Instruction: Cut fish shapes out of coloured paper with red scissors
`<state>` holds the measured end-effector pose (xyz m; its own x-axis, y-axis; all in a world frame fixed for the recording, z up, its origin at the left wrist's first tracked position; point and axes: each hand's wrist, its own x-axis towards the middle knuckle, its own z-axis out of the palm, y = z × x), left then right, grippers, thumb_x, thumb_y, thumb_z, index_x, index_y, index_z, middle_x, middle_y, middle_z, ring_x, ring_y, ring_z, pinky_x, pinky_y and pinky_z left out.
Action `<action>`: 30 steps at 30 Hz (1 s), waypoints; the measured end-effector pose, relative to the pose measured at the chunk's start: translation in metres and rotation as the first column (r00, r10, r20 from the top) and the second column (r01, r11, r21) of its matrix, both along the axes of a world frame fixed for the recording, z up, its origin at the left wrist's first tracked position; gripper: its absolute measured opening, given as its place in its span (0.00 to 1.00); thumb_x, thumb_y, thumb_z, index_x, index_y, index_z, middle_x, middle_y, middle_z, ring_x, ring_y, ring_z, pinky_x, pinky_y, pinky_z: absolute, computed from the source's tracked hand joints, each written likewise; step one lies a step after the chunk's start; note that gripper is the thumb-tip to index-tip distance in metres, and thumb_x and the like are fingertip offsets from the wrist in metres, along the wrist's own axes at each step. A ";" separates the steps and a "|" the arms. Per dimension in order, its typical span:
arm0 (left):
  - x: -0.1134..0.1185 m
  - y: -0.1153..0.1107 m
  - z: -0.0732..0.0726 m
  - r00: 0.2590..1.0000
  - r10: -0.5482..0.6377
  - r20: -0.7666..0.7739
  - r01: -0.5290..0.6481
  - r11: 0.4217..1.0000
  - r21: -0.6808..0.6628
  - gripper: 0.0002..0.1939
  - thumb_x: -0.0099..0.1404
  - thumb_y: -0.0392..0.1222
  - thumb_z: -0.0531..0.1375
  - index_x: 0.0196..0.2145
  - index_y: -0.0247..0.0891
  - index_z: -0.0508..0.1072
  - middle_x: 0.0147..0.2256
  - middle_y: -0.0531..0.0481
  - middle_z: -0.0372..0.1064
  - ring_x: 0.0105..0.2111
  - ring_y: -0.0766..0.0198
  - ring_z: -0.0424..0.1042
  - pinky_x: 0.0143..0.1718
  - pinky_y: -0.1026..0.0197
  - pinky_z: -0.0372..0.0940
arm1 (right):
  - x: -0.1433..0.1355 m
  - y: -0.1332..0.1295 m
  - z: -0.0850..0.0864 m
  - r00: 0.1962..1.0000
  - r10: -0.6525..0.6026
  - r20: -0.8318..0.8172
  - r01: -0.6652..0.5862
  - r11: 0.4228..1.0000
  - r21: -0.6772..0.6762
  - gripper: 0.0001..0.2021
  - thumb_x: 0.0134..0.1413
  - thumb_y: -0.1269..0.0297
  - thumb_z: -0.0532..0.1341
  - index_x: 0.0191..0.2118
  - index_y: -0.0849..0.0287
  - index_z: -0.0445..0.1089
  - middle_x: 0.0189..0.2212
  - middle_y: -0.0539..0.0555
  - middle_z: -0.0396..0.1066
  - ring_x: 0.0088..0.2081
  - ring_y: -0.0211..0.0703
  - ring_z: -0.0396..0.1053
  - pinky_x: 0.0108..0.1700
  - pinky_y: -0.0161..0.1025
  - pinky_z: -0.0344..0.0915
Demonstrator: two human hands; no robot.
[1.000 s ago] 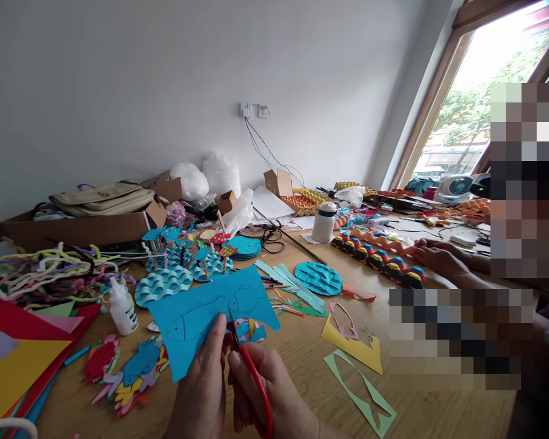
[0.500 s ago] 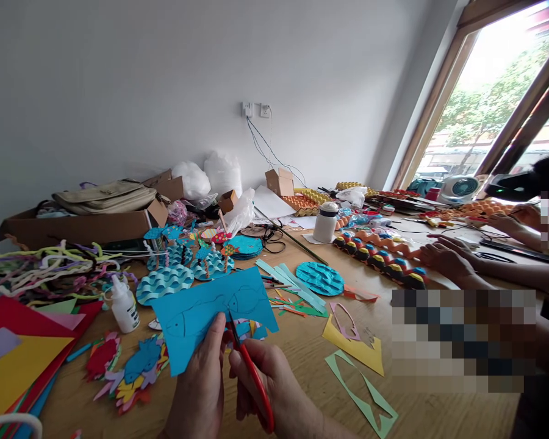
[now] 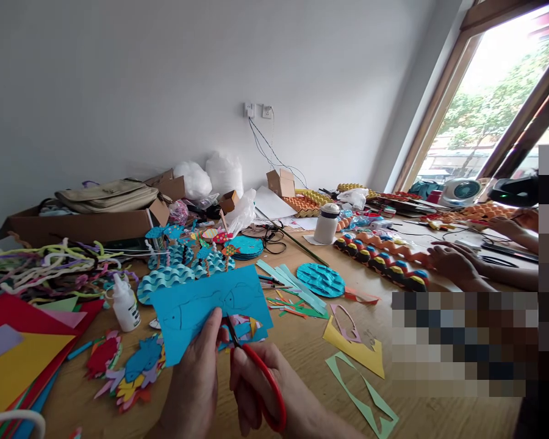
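Note:
My left hand pinches the lower edge of a blue sheet of paper, thumb on top. Fish outlines are drawn in dark line across the sheet. Red-handled scissors sit in my right hand, fingers closed round the handles. Their blades reach the sheet's bottom edge beside my left thumb; the tips are partly hidden by the paper. Below left lie cut-out paper fish, a blue one and a red one among several colours.
A white glue bottle stands left of the sheet. Coloured paper lies far left. A green paper offcut and a blue textured disc are on the right. Another person's hands rest near painted egg-carton strips.
Both hands and the blue sheet have shifted slightly left. The scissors have turned a little, their handles farther right and spread wider.

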<state>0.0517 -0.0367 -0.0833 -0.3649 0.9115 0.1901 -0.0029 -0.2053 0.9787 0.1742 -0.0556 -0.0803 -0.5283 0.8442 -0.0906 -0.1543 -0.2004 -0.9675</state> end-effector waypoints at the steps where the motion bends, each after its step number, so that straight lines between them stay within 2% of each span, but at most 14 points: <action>1: -0.002 0.003 0.002 1.000 -0.020 0.017 0.020 1.000 -0.020 0.09 0.54 0.48 0.59 0.28 0.41 0.73 0.24 0.53 0.72 0.30 0.58 0.73 0.36 0.57 0.68 | 0.001 0.000 0.001 0.999 0.025 0.026 -0.025 1.000 -0.006 0.28 0.44 0.37 0.53 0.22 0.62 0.61 0.08 0.45 0.58 0.10 0.29 0.56 0.13 0.26 0.48; 3: -0.005 0.007 0.010 0.996 -0.066 0.066 0.071 0.995 -0.063 0.11 0.55 0.50 0.58 0.24 0.40 0.73 0.20 0.53 0.70 0.24 0.60 0.70 0.31 0.59 0.68 | 0.004 0.000 0.003 0.997 0.041 0.059 -0.041 0.999 -0.001 0.27 0.44 0.37 0.55 0.21 0.62 0.61 0.08 0.44 0.57 0.10 0.29 0.55 0.13 0.26 0.48; 6: -0.004 0.008 0.020 0.981 -0.099 0.166 0.114 0.990 -0.085 0.12 0.54 0.50 0.59 0.22 0.40 0.72 0.18 0.54 0.67 0.19 0.63 0.66 0.25 0.60 0.65 | 0.006 0.001 0.004 1.000 0.004 0.012 -0.005 0.999 0.036 0.27 0.43 0.38 0.55 0.22 0.62 0.61 0.08 0.43 0.56 0.10 0.28 0.53 0.14 0.26 0.50; 11: 0.002 0.004 0.022 0.973 -0.095 0.210 0.111 0.991 -0.068 0.13 0.49 0.48 0.64 0.15 0.41 0.67 0.14 0.57 0.62 0.16 0.65 0.62 0.21 0.62 0.61 | 0.009 0.004 -0.002 0.999 -0.026 0.036 0.024 0.998 0.055 0.26 0.48 0.40 0.54 0.24 0.63 0.62 0.09 0.44 0.58 0.10 0.28 0.54 0.14 0.26 0.49; 14: 0.005 0.002 0.023 0.960 -0.087 0.266 0.119 0.987 -0.105 0.11 0.48 0.46 0.65 0.16 0.40 0.69 0.15 0.56 0.65 0.16 0.65 0.63 0.21 0.62 0.62 | 0.010 0.005 -0.004 0.999 -0.024 0.045 0.022 0.999 0.048 0.25 0.48 0.40 0.54 0.24 0.63 0.61 0.09 0.44 0.58 0.11 0.29 0.56 0.13 0.26 0.48; 17: 0.008 0.001 0.027 0.916 -0.106 0.388 0.173 0.974 -0.143 0.08 0.46 0.44 0.66 0.19 0.40 0.71 0.16 0.56 0.68 0.17 0.65 0.65 0.21 0.63 0.63 | 0.010 0.006 -0.002 0.998 -0.015 0.055 0.013 0.999 0.042 0.26 0.48 0.39 0.53 0.24 0.62 0.61 0.09 0.45 0.59 0.10 0.29 0.56 0.12 0.26 0.48; 21: 0.010 0.000 0.029 0.866 -0.122 0.486 0.228 0.959 -0.166 0.10 0.44 0.44 0.67 0.24 0.37 0.73 0.22 0.53 0.75 0.20 0.65 0.69 0.25 0.64 0.66 | 0.010 0.007 0.001 0.998 -0.012 0.059 0.011 1.000 0.024 0.26 0.47 0.39 0.53 0.23 0.62 0.61 0.09 0.45 0.58 0.10 0.28 0.54 0.12 0.26 0.47; 24: 0.009 0.002 0.027 0.853 -0.141 0.502 0.247 0.958 -0.149 0.11 0.45 0.44 0.67 0.25 0.36 0.74 0.23 0.51 0.76 0.21 0.65 0.70 0.26 0.64 0.66 | 0.010 0.008 0.001 0.999 -0.004 0.051 0.004 1.000 0.011 0.26 0.47 0.38 0.53 0.23 0.62 0.62 0.09 0.45 0.59 0.09 0.28 0.54 0.11 0.26 0.46; 30: 0.010 0.005 0.028 0.822 -0.209 0.530 0.282 0.958 -0.059 0.05 0.48 0.42 0.65 0.25 0.39 0.75 0.26 0.52 0.76 0.26 0.63 0.72 0.30 0.63 0.67 | 0.010 0.008 -0.001 0.998 -0.009 0.054 0.008 1.000 0.017 0.27 0.45 0.38 0.54 0.22 0.62 0.61 0.08 0.45 0.58 0.10 0.28 0.55 0.12 0.26 0.47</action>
